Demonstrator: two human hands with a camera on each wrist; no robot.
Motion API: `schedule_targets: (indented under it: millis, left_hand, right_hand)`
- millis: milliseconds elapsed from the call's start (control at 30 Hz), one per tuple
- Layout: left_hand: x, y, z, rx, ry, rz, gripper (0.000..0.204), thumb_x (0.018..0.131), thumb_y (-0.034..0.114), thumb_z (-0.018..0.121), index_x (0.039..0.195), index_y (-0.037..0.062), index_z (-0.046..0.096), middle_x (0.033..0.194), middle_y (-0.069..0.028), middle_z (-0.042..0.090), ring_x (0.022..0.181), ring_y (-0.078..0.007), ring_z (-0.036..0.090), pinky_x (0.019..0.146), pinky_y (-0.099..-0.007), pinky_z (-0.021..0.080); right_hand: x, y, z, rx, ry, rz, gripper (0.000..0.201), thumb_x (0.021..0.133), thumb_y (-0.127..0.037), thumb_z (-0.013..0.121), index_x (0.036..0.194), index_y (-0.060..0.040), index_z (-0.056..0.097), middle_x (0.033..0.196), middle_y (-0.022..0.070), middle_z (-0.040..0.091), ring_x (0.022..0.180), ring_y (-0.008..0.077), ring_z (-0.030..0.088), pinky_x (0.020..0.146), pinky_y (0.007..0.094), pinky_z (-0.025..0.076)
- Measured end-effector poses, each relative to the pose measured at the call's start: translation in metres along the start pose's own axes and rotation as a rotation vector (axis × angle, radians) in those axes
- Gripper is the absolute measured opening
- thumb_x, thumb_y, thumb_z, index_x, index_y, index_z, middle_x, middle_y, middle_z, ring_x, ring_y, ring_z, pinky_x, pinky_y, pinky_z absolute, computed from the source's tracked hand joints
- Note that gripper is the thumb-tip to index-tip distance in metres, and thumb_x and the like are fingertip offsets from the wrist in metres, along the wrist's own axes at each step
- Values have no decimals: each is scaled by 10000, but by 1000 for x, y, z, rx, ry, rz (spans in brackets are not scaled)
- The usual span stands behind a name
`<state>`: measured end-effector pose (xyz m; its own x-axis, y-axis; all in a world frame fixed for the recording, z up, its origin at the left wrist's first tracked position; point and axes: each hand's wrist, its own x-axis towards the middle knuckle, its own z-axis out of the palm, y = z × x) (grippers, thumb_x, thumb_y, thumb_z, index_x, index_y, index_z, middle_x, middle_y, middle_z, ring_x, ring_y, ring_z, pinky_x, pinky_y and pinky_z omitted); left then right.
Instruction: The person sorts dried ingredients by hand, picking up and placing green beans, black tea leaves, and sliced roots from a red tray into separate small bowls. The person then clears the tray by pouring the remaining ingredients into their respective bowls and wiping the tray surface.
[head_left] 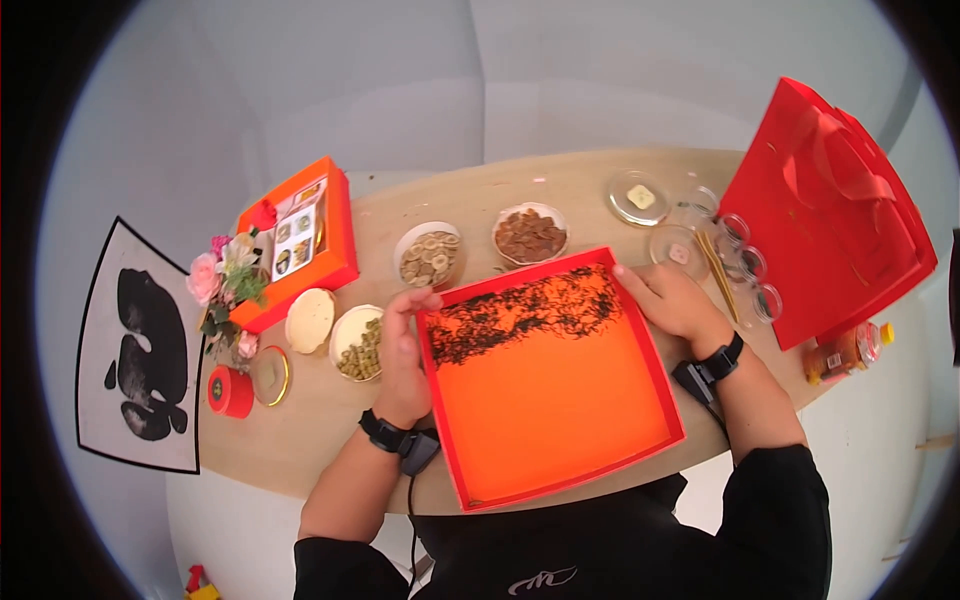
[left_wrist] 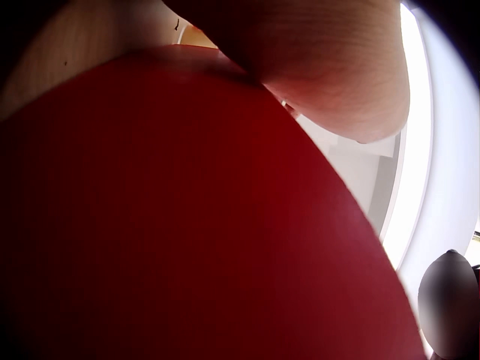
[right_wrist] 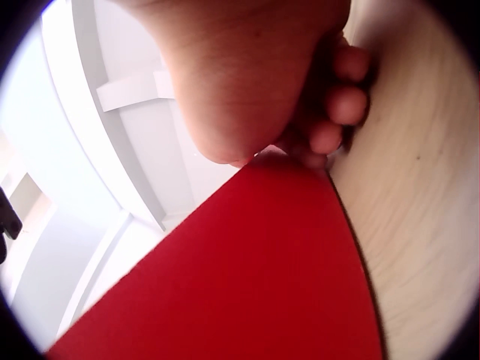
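Note:
A shallow square red box (head_left: 560, 420) with an orange inside lies between my hands at the table's near edge. Thin black curly strands (head_left: 520, 315) are scattered in a band along its far side. My left hand (head_left: 403, 365) holds the box's left wall near the far corner. On the opposite wall, my right hand (head_left: 680, 305) grips with the thumb at the rim. The right wrist view shows curled fingers (right_wrist: 346, 105) low beside the red wall (right_wrist: 247, 270). Red wall (left_wrist: 187, 202) fills most of the left wrist view, where the left fingers are largely hidden.
Beyond the box stand bowls of pale dried slices (head_left: 430, 258) and brown pieces (head_left: 530, 236). To the left are a bowl of green pieces (head_left: 360, 358), an orange gift box (head_left: 340, 235) and flowers (head_left: 235, 275). Rightward stand small glass jars (head_left: 750, 265), a red bag (head_left: 830, 220) and a bottle (head_left: 845, 352).

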<state>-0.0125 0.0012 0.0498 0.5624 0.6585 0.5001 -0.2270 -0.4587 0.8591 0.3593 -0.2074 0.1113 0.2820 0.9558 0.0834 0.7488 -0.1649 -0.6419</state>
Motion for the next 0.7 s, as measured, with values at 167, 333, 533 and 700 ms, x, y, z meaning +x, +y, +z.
schedule_targets:
  millis: [167,333,533,700]
  left_hand:
    - [5,12,6,-47,-39,-82,884,1246,720,406,1669,-50,505,1683,-197,527,1619,-320,521,1395,-485,360]
    - [8,7,1,89,-38,-22,851,1252,704,393,1668,-28,516,1792,-258,461,1712,-383,416,1435,-521,276]
    - [9,9,6,22,-5,-93,721,1277,578,428,1659,-26,520,1810,-259,448,1728,-398,391,1441,-528,262]
    - [13,27,3,280,-61,-59,465,1256,294,568,1594,-25,569,1749,-270,500,1673,-420,465,1412,-519,327]
  right_hand:
    - [-1,-1,-5,-33,-11,34,684,1274,-536,516,1130,36,860,927,341,783,886,520,781,871,541,612]
    - [1,-9,-9,-14,-70,121,676,1273,-541,524,1143,34,854,907,327,784,854,487,783,855,513,615]
    - [1,-2,-5,48,-43,106,681,1269,-555,534,1158,39,846,892,310,787,851,452,801,854,498,617]
    - [2,6,-2,44,-41,115,675,1259,-558,558,1113,37,840,859,303,776,825,438,800,825,500,612]
